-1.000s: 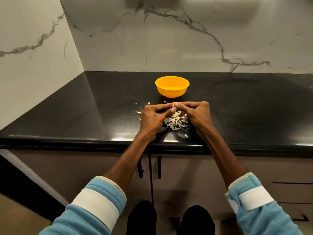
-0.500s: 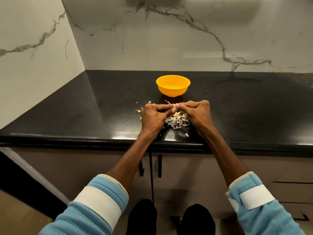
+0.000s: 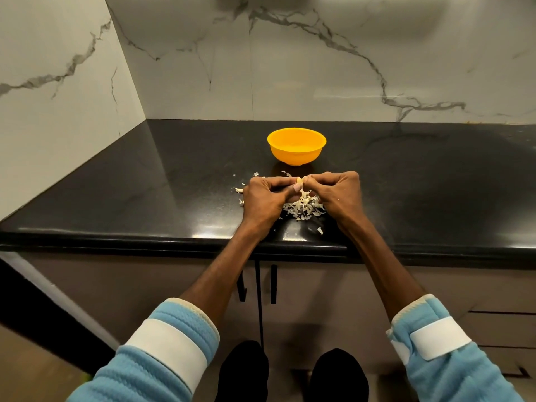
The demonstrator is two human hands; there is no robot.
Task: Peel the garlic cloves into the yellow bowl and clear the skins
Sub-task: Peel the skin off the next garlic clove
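A small pale garlic clove (image 3: 299, 179) is pinched between the fingertips of my left hand (image 3: 265, 200) and my right hand (image 3: 338, 192), a little above the black countertop (image 3: 174, 181). Both hands have their fingers curled round it and nearly touch each other. Under and between them lies a heap of papery garlic skins (image 3: 303, 208). The yellow bowl (image 3: 296, 146) stands upright just beyond my hands; its inside cannot be made out.
Loose skin flakes (image 3: 237, 190) lie scattered left of my left hand, and one flake (image 3: 320, 230) sits near the counter's front edge. Marble walls close the back and left. Cabinet doors with dark handles (image 3: 273, 284) hang below the counter.
Both hands stay together on the clove over the skin heap; only small finger shifts show. The bowl and skins have not moved.
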